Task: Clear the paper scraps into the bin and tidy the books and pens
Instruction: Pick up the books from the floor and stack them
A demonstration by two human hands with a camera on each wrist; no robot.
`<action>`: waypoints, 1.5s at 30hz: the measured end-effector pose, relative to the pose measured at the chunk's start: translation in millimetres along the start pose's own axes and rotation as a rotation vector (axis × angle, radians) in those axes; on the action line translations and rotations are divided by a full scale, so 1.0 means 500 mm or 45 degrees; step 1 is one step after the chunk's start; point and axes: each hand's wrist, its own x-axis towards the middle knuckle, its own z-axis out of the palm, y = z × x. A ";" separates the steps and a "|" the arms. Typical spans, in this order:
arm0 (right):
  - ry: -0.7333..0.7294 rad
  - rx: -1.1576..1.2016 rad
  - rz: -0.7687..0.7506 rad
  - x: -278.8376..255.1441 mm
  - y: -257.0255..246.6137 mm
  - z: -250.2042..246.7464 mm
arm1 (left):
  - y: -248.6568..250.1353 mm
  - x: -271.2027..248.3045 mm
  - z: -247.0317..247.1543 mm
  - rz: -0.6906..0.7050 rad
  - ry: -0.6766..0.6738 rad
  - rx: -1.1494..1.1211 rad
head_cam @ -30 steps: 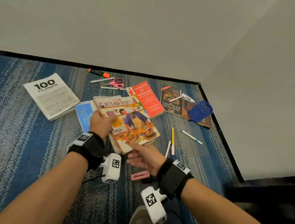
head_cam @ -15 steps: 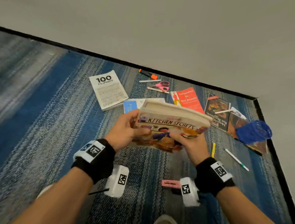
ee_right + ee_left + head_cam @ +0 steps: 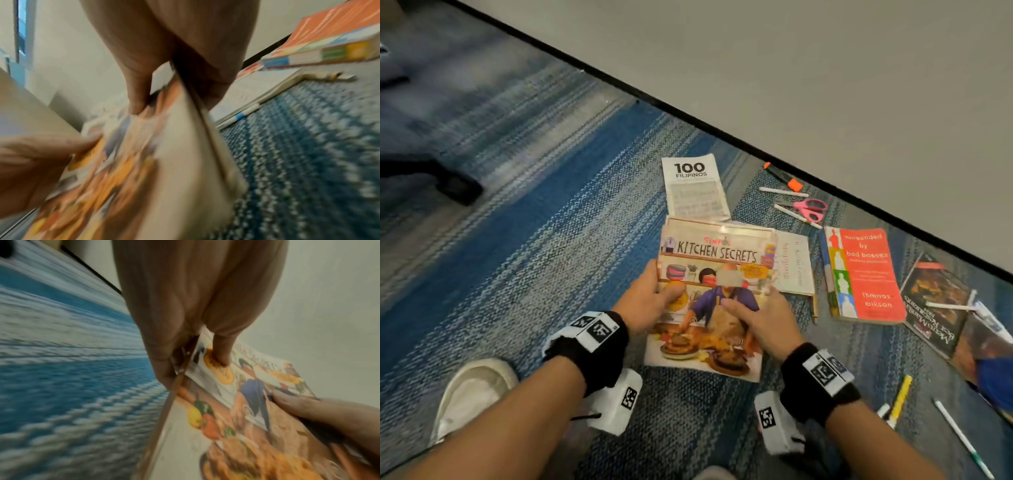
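Both hands hold the "Kitchen Secrets" cookbook (image 3: 717, 274) cover-up above the carpet. My left hand (image 3: 650, 301) grips its left edge, thumb on the cover (image 3: 220, 353), fingers underneath. My right hand (image 3: 760, 318) grips the right edge, thumb on the cover (image 3: 136, 99), fingers below. Books on the floor: "100 Filipinos" (image 3: 695, 186), a white book (image 3: 792, 263), a red "surrounded by bad bosses" book (image 3: 864, 274) and a dark book (image 3: 931, 301). Pens lie near the wall (image 3: 784, 192) and at the right (image 3: 899, 399). No paper scraps or bin show.
Pink scissors (image 3: 810, 209) and an orange-capped marker (image 3: 784, 176) lie by the wall's black baseboard. A blue mesh thing (image 3: 995, 380) sits at the right edge. My white shoe (image 3: 472, 394) is at lower left; a dark chair foot (image 3: 453, 185) stands at far left.
The cookbook was lifted off the floor pile, tilted on edge, and is now held flat, cover-up, in both hands. The view has swung left.
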 end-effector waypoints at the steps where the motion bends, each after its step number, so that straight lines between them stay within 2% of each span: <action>1: -0.109 -0.192 0.018 0.014 -0.006 0.019 | -0.018 0.003 -0.030 -0.069 0.005 0.044; 3: -0.358 -0.457 0.086 0.043 -0.002 0.067 | -0.061 0.017 -0.080 -0.201 0.046 0.166; 5: -0.466 -0.597 0.134 0.061 0.007 0.105 | -0.107 0.040 -0.114 -0.333 0.151 0.311; 7: -0.350 -0.574 0.168 0.073 0.010 0.104 | -0.161 0.073 -0.145 -0.457 0.224 0.479; 9: -0.047 -0.551 0.195 0.089 0.010 0.040 | -0.223 0.116 -0.166 -0.517 0.248 0.585; 11: 0.250 -0.575 0.257 0.107 0.014 -0.060 | -0.205 0.124 -0.149 -0.514 0.250 0.619; 13: 0.388 -0.619 0.384 0.125 0.033 -0.149 | -0.145 0.114 -0.117 -0.496 0.287 0.691; 15: 0.358 -0.643 0.478 0.145 0.054 -0.184 | -0.126 0.119 -0.097 -0.537 0.327 0.760; 18: 0.381 -0.609 0.559 0.173 0.061 -0.171 | -0.106 0.118 -0.083 -0.580 0.322 0.786; 22: 0.376 -0.651 0.774 0.220 0.053 -0.151 | -0.087 0.115 -0.079 -0.628 0.283 0.820; 24: 0.358 -0.640 0.803 0.237 0.063 -0.161 | -0.078 0.112 -0.073 -0.661 0.254 0.768; 28: 0.319 -0.230 0.817 0.233 0.034 -0.181 | -0.073 0.112 -0.065 -0.730 0.219 0.611; 30: 0.293 -0.091 0.766 0.232 0.021 -0.199 | -0.077 0.112 -0.061 -0.742 0.231 0.558; 32: 0.309 -0.146 0.660 0.221 -0.018 -0.208 | -0.078 0.113 -0.058 -0.728 0.267 0.520; 36: 0.354 -0.273 0.157 0.214 -0.154 -0.224 | -0.064 0.112 -0.043 -0.743 0.351 0.477; 38: 0.230 -0.294 -0.041 0.205 -0.244 -0.221 | -0.068 0.113 -0.036 -0.745 0.421 0.438; 41: -0.125 -0.379 -0.229 0.184 -0.360 -0.186 | -0.083 0.114 -0.047 -0.707 0.419 0.267; 43: -0.389 -0.433 -0.210 0.180 -0.381 -0.147 | -0.099 0.124 -0.068 -0.673 0.292 0.057; 45: -0.548 -0.493 -0.125 0.175 -0.356 -0.077 | -0.105 0.120 -0.089 -0.670 0.130 -0.262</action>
